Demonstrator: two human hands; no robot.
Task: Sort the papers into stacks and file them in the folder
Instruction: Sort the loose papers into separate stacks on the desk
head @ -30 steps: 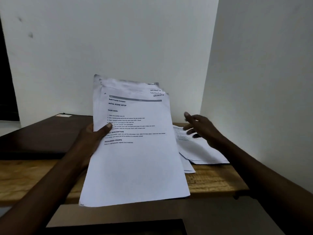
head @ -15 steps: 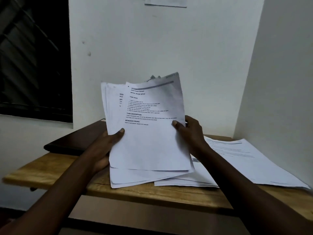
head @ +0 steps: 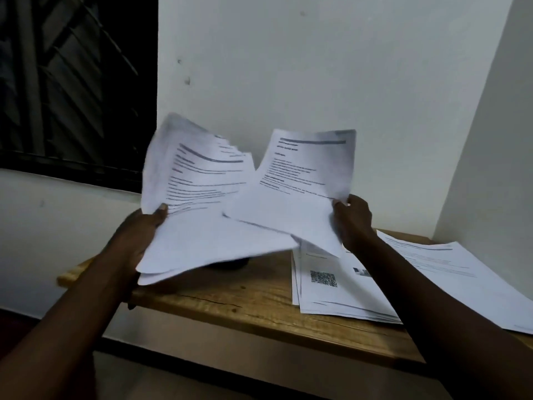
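Note:
My left hand [head: 138, 235] grips a fanned stack of printed papers [head: 199, 209] by its left edge, thumb on top, held above the wooden desk [head: 230, 301]. My right hand [head: 353, 220] pinches the right edge of a single printed sheet [head: 300, 183], lifted off the stack and tilted toward the right. Under my right forearm a pile of papers [head: 326, 287] with a QR code on the top page lies on the desk. Another pile of sheets [head: 450, 272] rests further right, near the wall. Only a dark sliver [head: 227, 264], perhaps the folder, shows beneath the held stack.
White walls close the desk in behind and on the right. A dark barred window [head: 72, 88] is at the upper left. The desk's front edge runs diagonally; its bare wood shows in the middle front.
My right hand has pulled the top sheet away from the stack toward the right. The view has shifted left and up, and the papers look motion-blurred.

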